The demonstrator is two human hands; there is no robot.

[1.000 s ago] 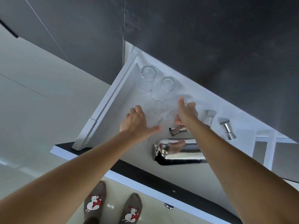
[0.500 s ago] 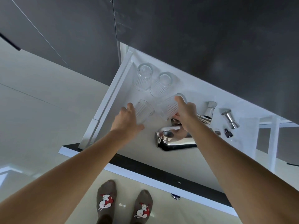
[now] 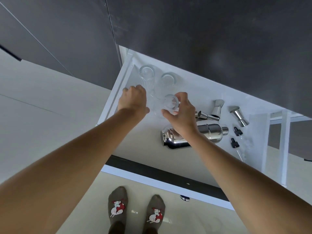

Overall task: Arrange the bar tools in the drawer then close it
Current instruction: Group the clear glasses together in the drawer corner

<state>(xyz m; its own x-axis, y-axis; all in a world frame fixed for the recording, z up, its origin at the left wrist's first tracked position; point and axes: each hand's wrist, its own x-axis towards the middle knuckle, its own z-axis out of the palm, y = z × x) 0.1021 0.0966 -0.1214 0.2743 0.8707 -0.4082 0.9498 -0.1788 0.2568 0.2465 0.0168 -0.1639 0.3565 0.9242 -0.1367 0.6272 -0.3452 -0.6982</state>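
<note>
The white drawer [image 3: 112, 100] stands pulled out. My right hand [image 3: 181, 115] grips a clear ribbed glass [image 3: 170, 102] at its rim, left of the middle of the drawer. My left hand [image 3: 133, 100] curls around a second clear glass [image 3: 152, 98] beside it, mostly hidden by the fingers. Two more ribbed glasses [image 3: 146, 76] [image 3: 167, 81] stand upright in the far left corner. A steel shaker [image 3: 212, 132] lies on its side below my right wrist. Three steel jiggers [image 3: 217, 107] [image 3: 208, 116] [image 3: 239, 114] lie to the right.
Two small black-capped dropper bottles [image 3: 238, 131] [image 3: 234, 143] lie near the drawer's right wall. A dark cabinet front [image 3: 202, 39] hangs over the drawer's back. The drawer front [image 3: 152, 176] with its knob [image 3: 184, 197] is near my socked feet [image 3: 118, 208].
Both hands moved left and back in the drawer. My right hand closed on a glass and stood it up; my left hand closed around the neighbouring glass.
</note>
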